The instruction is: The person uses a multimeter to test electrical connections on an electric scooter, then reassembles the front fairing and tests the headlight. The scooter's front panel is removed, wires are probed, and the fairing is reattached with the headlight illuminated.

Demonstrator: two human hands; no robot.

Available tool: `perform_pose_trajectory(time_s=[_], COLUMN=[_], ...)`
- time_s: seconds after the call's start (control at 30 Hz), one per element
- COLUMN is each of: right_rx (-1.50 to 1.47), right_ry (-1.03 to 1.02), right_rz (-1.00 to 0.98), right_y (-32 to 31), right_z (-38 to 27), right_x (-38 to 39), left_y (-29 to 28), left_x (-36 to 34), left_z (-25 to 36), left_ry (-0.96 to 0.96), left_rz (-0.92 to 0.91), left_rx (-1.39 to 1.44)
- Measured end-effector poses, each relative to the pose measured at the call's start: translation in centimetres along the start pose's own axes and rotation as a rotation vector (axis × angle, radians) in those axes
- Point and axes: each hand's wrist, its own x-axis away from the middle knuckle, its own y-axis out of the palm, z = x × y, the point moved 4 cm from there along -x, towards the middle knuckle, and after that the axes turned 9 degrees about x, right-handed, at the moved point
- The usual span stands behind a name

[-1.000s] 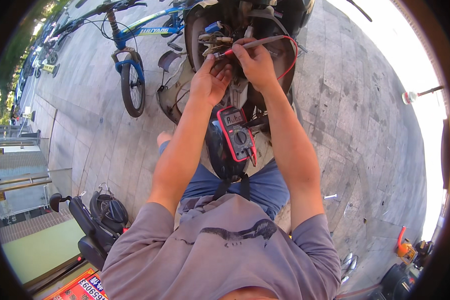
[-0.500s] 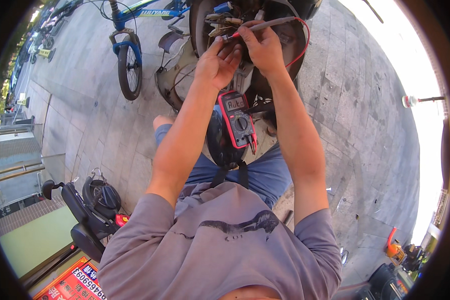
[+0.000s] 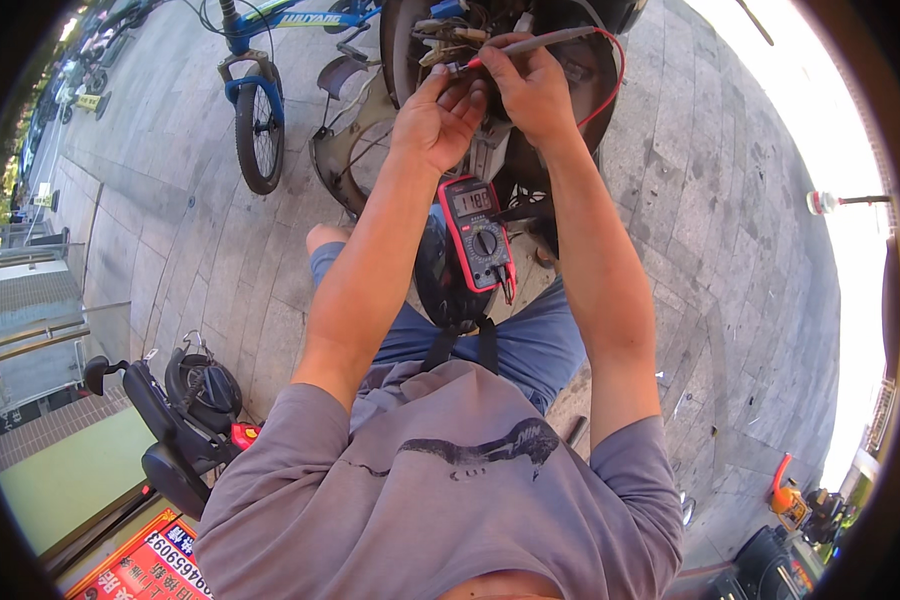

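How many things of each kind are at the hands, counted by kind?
Red handheld multimeter with dial: 1
Grey slim test probe with red wire: 1
Bundle of pale wire connectors: 1
Hands: 2 (left, right)
Total: 5

Red-tipped grey test probe [image 3: 530, 44], lying nearly level, tip at a wire connector [image 3: 448, 38]; red multimeter [image 3: 478, 236], face up on lap

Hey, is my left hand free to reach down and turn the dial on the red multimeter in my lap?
Probably not yet: the left hand is up at the scooter wiring, fingers pinching something there. Nothing blocks the multimeter below.
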Motion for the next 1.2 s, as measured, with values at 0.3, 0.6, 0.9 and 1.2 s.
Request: perform_pose_trajectory(time_s=[0.3,0.6,0.9,1.2], right_rx=[-0.006,0.045,-0.035,-0.049], right_ry=[0.025,0.026,0.054,0.056], right_rz=[-0.012,-0.005,-0.03,-0.033], right_y=[-0.01,-0.07,0.09,0.09], right_z=[0.42,0.43,0.63,0.88], right_x=[-0.1,-0.11,-0.23,-0.29], left_y=[0.1,0.15,0.12,0.25], left_x=[0.04,0.09,-0.03,0.17], left_z=[-0.08,-0.2,-0.18,-0.24], left_ry=[0.005,0.002,0.009,0.009], left_rz=[0.004,0.006,0.028,0.028], left_rx=[-0.013,0.007,-0.02,-0.012])
